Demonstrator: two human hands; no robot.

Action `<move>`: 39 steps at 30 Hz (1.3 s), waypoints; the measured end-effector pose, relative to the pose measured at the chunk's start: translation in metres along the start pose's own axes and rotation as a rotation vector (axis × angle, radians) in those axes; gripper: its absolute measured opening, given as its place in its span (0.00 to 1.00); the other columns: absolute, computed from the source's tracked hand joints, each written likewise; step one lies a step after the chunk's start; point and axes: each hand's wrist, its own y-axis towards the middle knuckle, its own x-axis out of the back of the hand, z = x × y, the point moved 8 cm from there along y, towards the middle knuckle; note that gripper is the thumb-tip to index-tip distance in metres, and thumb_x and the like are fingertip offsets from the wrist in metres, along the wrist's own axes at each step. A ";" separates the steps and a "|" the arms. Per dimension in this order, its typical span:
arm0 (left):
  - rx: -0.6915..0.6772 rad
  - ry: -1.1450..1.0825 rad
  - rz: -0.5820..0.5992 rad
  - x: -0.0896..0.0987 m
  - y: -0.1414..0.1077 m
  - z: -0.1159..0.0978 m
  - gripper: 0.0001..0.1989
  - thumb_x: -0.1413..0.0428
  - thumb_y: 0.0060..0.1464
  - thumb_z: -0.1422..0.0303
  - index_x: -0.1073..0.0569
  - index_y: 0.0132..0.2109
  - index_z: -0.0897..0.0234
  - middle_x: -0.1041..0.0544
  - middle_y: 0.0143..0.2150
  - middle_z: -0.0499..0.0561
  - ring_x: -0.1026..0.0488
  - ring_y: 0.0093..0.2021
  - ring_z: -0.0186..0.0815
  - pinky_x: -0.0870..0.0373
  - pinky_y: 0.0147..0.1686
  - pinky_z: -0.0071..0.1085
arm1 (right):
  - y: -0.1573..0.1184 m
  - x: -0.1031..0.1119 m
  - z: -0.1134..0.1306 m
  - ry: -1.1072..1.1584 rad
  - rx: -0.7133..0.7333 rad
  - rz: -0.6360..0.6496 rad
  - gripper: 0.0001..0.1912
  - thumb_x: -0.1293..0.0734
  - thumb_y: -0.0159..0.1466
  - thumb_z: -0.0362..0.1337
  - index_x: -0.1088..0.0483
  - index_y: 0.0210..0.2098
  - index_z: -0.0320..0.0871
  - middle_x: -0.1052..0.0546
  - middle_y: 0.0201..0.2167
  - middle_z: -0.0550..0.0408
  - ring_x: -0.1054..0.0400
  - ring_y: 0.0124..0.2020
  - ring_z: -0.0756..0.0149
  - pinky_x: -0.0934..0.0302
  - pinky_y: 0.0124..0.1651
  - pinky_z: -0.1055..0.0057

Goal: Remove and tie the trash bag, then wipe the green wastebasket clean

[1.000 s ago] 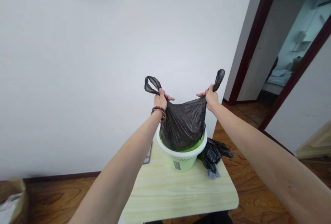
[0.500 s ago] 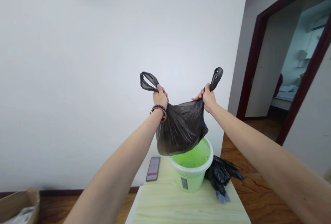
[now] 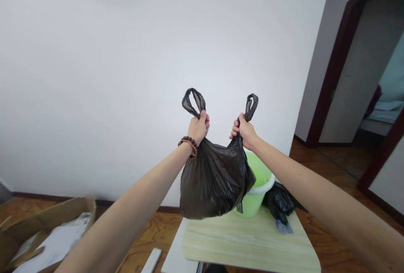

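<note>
Mid-frame, the left hand (image 3: 198, 128) and right hand (image 3: 246, 132) pinch a black plastic bag (image 3: 214, 184) in curled fingers. Untied, it hangs outside the green plastic basket (image 3: 252, 204).

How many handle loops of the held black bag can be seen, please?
2. The first loop stands above the left hand; the second loop stands above the right hand. Neither is hidden.

A pale table (image 3: 249, 241) carries a green bin (image 3: 254, 202) beside crumpled black plastic (image 3: 279, 202).
</note>
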 end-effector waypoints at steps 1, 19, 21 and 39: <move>0.025 0.003 0.000 0.002 -0.008 0.002 0.18 0.53 0.56 0.54 0.39 0.26 0.63 0.49 0.15 0.40 0.53 0.11 0.22 0.59 0.10 0.19 | -0.006 -0.002 -0.007 0.015 -0.035 0.011 0.25 0.48 0.62 0.59 0.48 0.22 0.45 0.48 0.10 0.67 0.49 0.11 0.76 0.40 0.18 0.75; 0.035 -0.066 -0.313 0.074 -0.029 -0.001 0.17 0.52 0.55 0.55 0.42 0.26 0.62 0.49 0.14 0.39 0.53 0.10 0.22 0.59 0.09 0.19 | -0.035 -0.028 -0.025 0.109 -0.175 0.102 0.24 0.49 0.63 0.57 0.49 0.22 0.45 0.49 0.11 0.68 0.51 0.11 0.76 0.47 0.16 0.78; 0.019 -0.071 -0.347 0.079 -0.028 -0.006 0.17 0.53 0.56 0.56 0.42 0.26 0.62 0.50 0.14 0.39 0.54 0.10 0.22 0.59 0.09 0.19 | -0.035 -0.035 -0.025 0.110 -0.169 0.127 0.24 0.49 0.64 0.56 0.49 0.22 0.45 0.49 0.11 0.67 0.51 0.11 0.76 0.46 0.17 0.78; 0.277 0.120 0.031 0.053 -0.069 0.125 0.17 0.53 0.55 0.55 0.39 0.27 0.63 0.46 0.14 0.39 0.45 0.11 0.24 0.50 0.13 0.22 | -0.033 0.039 -0.123 -0.369 -0.146 -0.064 0.19 0.44 0.65 0.49 0.42 0.23 0.43 0.41 0.12 0.64 0.40 0.14 0.74 0.37 0.23 0.74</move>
